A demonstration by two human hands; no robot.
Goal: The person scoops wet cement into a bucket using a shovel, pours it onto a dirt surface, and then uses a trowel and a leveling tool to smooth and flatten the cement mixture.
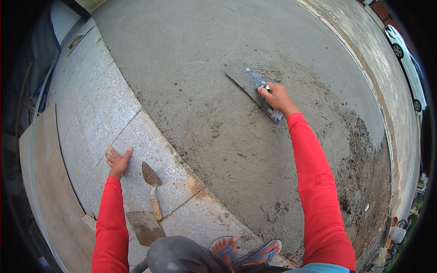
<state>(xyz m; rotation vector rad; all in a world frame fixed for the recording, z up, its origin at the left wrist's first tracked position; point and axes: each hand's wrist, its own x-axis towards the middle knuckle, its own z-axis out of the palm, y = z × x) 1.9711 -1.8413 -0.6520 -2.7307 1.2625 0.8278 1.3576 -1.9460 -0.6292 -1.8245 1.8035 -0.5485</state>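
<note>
My right hand [276, 98] grips the handle of a rectangular steel finishing trowel [248, 82], whose blade rests on wet grey concrete [218, 136]. Around the blade the concrete is rough in places and smoother toward the far side. My left hand [118, 161] is spread with its palm down on the speckled stone tiles [102, 109], fingers apart and nothing in them. Close to that hand lies a small pointed trowel [151, 184] with a wooden handle. Below it is a flat, mud-stained rectangular blade [144, 227], partly hidden by my knee.
A brown board [54, 182] lies along the left side beside dark sheeting [32, 63]. Rough, dark soil-like mix [364, 182] borders the concrete at right. Beyond its edge runs a paved road [382, 59] with a white car [407, 68]. My sandalled feet [225, 248] are at the tile edge.
</note>
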